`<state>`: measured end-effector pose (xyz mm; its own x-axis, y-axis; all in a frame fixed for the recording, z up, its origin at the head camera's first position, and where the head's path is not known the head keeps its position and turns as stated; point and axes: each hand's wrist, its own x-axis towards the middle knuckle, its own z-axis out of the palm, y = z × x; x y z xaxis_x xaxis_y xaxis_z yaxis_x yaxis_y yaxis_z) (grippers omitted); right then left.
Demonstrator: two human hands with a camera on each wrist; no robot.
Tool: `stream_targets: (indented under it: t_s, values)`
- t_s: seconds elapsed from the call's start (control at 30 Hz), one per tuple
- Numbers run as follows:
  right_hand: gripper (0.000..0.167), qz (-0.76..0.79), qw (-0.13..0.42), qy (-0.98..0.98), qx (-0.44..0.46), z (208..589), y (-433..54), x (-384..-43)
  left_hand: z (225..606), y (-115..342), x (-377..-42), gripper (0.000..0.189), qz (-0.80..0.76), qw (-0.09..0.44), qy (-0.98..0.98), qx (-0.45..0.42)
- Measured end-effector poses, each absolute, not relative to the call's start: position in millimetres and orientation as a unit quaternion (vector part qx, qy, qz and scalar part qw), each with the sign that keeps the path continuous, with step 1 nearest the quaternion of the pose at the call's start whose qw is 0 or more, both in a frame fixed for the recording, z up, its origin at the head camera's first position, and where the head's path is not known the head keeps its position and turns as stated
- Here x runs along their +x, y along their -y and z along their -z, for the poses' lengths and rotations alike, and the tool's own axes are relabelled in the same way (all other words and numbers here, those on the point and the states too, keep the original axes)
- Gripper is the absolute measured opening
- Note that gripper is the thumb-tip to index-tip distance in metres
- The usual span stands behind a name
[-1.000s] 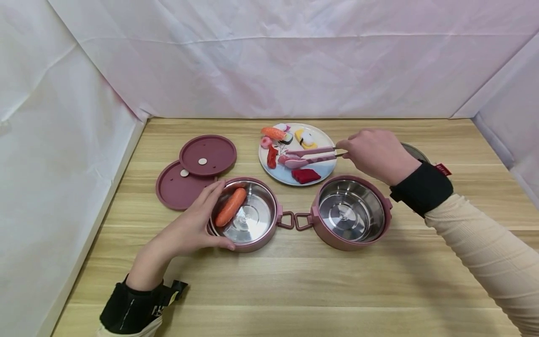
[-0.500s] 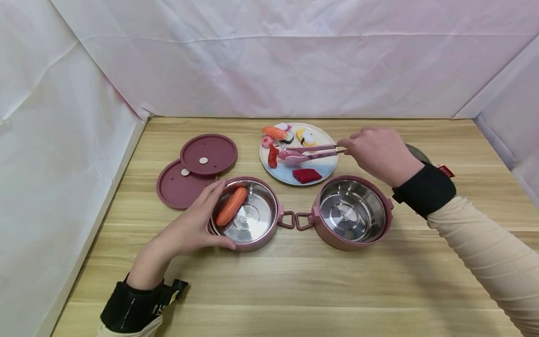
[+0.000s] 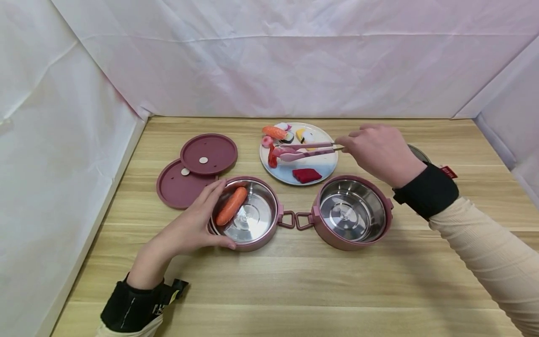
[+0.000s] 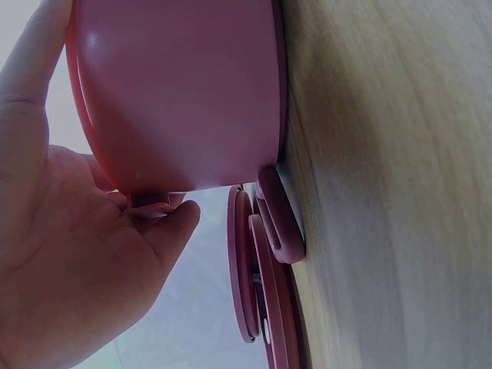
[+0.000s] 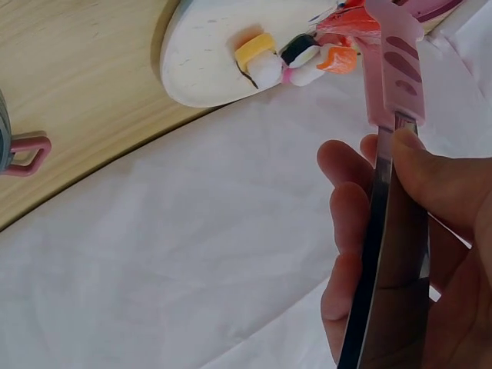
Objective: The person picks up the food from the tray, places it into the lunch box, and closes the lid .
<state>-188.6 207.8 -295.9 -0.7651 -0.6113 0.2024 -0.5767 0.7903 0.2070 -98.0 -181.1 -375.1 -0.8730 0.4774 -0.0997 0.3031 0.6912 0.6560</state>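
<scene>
Two tong arms [image 3: 310, 153] pinched in right hand [image 3: 376, 152] (between thumb [image 5: 438, 177] and fingers [image 5: 350, 215], over plate [image 3: 326, 167]); left hand [image 3: 191, 229] curled wide round pot [image 4: 184, 92].

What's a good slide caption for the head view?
Right hand holds pink-tipped tongs over a plate with sushi; left hand grips a steel-lined pot containing a sausage.

Pink-tipped metal tongs [image 3: 301, 155], arms slightly parted, extend over a round plate [image 3: 330, 164]; a mauve, steel-lined pot [image 3: 263, 242] stands upright at the plate's near left.
</scene>
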Motion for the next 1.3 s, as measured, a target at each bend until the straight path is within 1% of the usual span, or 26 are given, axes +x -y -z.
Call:
stream_targets:
  t_s: [0.27,0.43,0.97,1.13,1.3]
  values:
    - [0.025,0.053,0.149,0.930,0.333,290.2,-202.8,-182.1,375.5,181.4,-98.7,0.135,-0.334,0.131,-0.908,0.216]
    - [0.026,0.036,0.179,0.915,0.361,286.6,-197.9,-176.3,375.8,181.4,-98.9,0.135,-0.333,0.129,-0.908,0.217]
    - [0.036,-0.003,0.234,0.855,0.463,276.4,-179.9,-157.6,377.0,182.3,-98.7,0.135,-0.334,0.125,-0.908,0.220]
    - [0.039,0.000,0.229,0.847,0.479,275.9,-173.3,-153.6,377.0,182.4,-99.5,0.135,-0.328,0.122,-0.910,0.224]
    - [0.041,0.011,0.209,0.848,0.486,278.2,-168.7,-150.4,376.7,182.3,-99.2,0.134,-0.323,0.118,-0.911,0.227]
